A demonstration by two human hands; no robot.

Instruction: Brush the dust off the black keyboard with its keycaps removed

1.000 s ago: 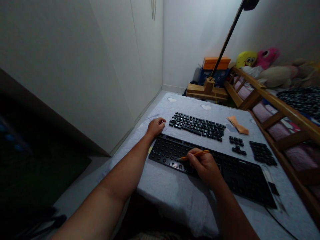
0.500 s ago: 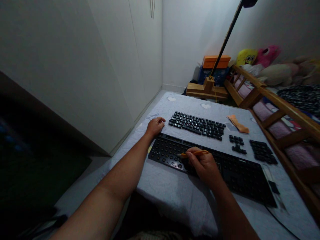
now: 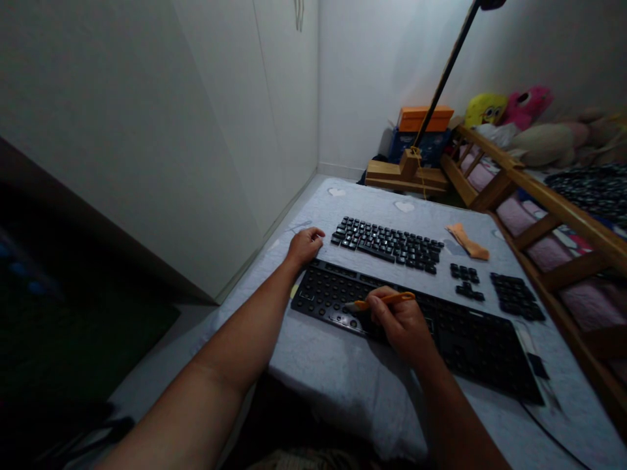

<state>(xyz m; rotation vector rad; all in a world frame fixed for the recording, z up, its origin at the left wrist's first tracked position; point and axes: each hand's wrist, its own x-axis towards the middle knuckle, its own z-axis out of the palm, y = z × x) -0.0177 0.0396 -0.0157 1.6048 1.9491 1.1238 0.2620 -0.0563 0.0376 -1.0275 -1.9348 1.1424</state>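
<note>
A black keyboard base [image 3: 470,334] stripped of its keycaps lies across the cloth-covered table. My right hand [image 3: 399,321] is closed around a small brush [image 3: 361,305] with an orange handle. The bristle tip points left and meets the left half of the base, among the bare key posts. My left hand [image 3: 305,246] lies at the far left corner of the base, fingers loosely bent and a little apart, with nothing visible in them. Beyond the base, loose keycaps [image 3: 386,241] are laid out in keyboard order. Smaller groups of arrow keycaps [image 3: 469,292] and number-pad keycaps [image 3: 516,297] sit to the right.
An orange cloth [image 3: 467,241] lies near the table's far right. A cable [image 3: 551,431] runs off the keyboard's right end. A white cabinet [image 3: 220,143] borders the left side, a wooden bed rail [image 3: 553,209] the right. Behind the table stands a wooden lamp base [image 3: 406,171].
The brush and my right hand have shifted very slightly, the bristles edging left. My left hand stays in place at the keyboard's corner.
</note>
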